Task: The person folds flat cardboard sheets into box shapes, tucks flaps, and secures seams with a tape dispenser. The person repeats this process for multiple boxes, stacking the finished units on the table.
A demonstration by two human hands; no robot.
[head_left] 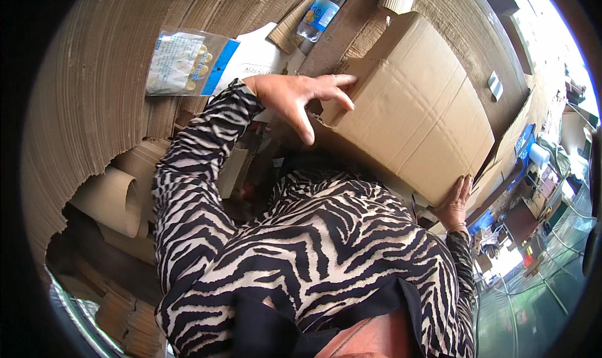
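Note:
A brown cardboard box (417, 104) lies tilted in front of my body, creases running across its broad face. My left hand (291, 98) is at its left end, thumb and fingers spread apart. The fingertips are close to the box's edge, and whether they touch it I cannot make out. At the lower right corner, my right hand (454, 206) holds the box, its fingers against the end. The box's underside and far side are hidden.
Stacked corrugated cardboard (94, 88) rises on the left, with a clear packet (179, 63) lying on it. A plastic bottle (322, 12) rests at the top. A curled cardboard piece (113, 198) sticks out at lower left. Cluttered goods (533, 189) fill the far right.

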